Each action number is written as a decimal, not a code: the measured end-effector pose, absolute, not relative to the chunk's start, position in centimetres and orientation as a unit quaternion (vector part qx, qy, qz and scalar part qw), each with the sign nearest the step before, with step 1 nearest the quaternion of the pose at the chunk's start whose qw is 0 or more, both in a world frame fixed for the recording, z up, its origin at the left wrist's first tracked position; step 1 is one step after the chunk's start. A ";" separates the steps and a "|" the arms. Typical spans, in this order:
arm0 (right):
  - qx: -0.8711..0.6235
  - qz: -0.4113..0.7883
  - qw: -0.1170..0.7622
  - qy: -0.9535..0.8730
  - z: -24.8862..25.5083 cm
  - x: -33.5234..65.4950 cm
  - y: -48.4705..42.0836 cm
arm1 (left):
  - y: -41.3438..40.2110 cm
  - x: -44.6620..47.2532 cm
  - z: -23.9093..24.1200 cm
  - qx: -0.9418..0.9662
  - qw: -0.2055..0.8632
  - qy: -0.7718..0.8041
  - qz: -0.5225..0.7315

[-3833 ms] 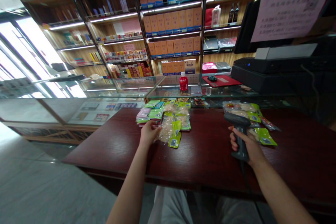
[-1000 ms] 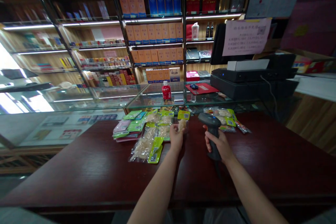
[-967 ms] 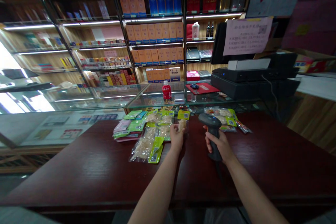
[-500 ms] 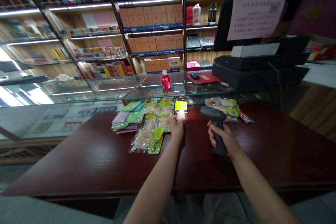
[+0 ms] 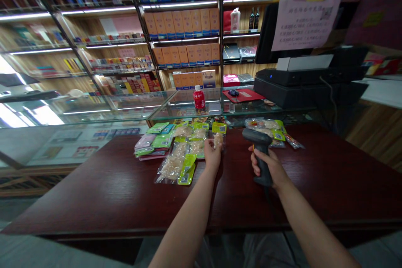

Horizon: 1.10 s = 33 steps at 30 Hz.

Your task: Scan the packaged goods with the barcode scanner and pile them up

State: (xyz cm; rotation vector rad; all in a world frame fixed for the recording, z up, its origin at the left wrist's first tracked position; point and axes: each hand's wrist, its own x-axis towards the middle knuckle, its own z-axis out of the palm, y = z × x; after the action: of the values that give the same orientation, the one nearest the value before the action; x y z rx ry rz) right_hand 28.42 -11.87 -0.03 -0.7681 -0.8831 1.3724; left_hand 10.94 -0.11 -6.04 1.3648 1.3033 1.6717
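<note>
My right hand (image 5: 266,164) is wrapped round the grip of a dark barcode scanner (image 5: 257,137), held above the table with its head facing left. My left hand (image 5: 212,153) is closed on the near end of a clear snack packet (image 5: 219,129) with a yellow-green label and pale food inside. Left of that hand lie several similar snack packets (image 5: 173,162), one with its label toward me. Beside them is a pile of green and pink packets (image 5: 153,141). Another group of clear packets (image 5: 266,127) lies behind the scanner, to the right.
The dark wooden table (image 5: 103,192) spreads before me. Behind it stands a glass counter (image 5: 176,111) with a red-labelled bottle (image 5: 199,97) and a mouse on a red mat (image 5: 245,95). Black checkout equipment (image 5: 301,83) is at the right. Stocked shelves line the back wall.
The packet in my left hand has shifted slightly, and its label now looks darker and more tilted. The scanner has moved only a little; the view has shifted slightly too.
</note>
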 end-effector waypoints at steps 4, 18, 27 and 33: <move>-0.335 0.589 0.638 -0.366 -0.2 28.6 -11.8 | -1.1 11.1 -5.2 0.562 0.288 0.486 0.605; -0.330 0.563 0.676 -0.342 -0.7 28.7 -11.8 | -3.5 3.9 1.8 0.526 0.250 0.461 0.669; -0.334 0.571 0.671 -0.334 -0.5 28.5 -12.0 | -5.8 -6.8 0.3 0.488 0.194 0.583 0.620; -0.336 0.574 0.670 -0.331 -0.6 28.5 -12.1 | -7.2 -6.3 0.3 0.557 -0.056 0.674 0.483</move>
State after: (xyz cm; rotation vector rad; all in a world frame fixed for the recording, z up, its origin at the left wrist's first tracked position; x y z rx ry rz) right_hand 28.55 -12.10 -0.56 -0.7576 -0.7456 1.2936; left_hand -6.30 -7.19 0.30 1.8138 2.1963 1.5729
